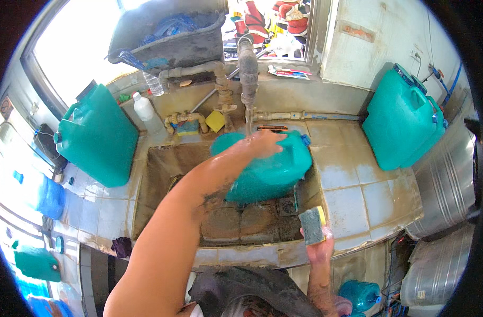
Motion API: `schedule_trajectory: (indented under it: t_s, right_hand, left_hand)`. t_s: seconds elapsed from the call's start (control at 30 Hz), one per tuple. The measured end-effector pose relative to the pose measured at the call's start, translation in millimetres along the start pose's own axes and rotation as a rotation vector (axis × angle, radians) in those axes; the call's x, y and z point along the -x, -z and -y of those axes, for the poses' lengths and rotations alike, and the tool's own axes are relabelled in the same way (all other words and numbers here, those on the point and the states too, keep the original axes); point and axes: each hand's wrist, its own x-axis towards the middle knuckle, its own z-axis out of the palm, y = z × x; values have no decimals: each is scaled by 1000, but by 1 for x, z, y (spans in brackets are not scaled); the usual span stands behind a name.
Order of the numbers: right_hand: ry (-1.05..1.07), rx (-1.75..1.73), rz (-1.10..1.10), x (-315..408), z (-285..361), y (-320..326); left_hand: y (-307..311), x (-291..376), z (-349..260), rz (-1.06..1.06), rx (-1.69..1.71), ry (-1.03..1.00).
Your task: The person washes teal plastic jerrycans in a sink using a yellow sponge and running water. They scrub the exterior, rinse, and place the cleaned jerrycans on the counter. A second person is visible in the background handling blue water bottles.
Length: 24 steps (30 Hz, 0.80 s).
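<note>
A wet teal plastic jug (271, 176) lies tilted in the tiled sink (150, 178), its blue cap (305, 140) toward the right. Water runs from the pipe faucet (248, 79) just behind my left hand (267, 143). That hand rests across the jug's upper side with its fingers spread, not gripping it. My right hand (321, 247) holds a scrub sponge (313, 226) above the sink's front right edge, its dark scouring face toward me and its yellow foam to the right. A round teal container (225, 142) shows behind my left forearm, partly hidden.
Teal jugs stand on the counter at left (99, 138) and right (400, 123). Behind the sink are a white bottle (143, 107), a yellow sponge (215, 121) and pipes (281, 115). A dark bin (170, 43) sits on the ledge. Steel tanks (443, 198) flank the right.
</note>
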Motion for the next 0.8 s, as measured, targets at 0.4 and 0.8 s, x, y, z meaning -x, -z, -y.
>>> schedule_trajectory:
  t_s: [0.4,0.8]
  right_hand:
    - [878,1593,1202,-68,-154,-200]
    - [1072,2205,1685,-119,-183,-218]
  left_hand:
    - [19,214,85,-67,-59,269]
    - [8,247,98,-332,-84,278]
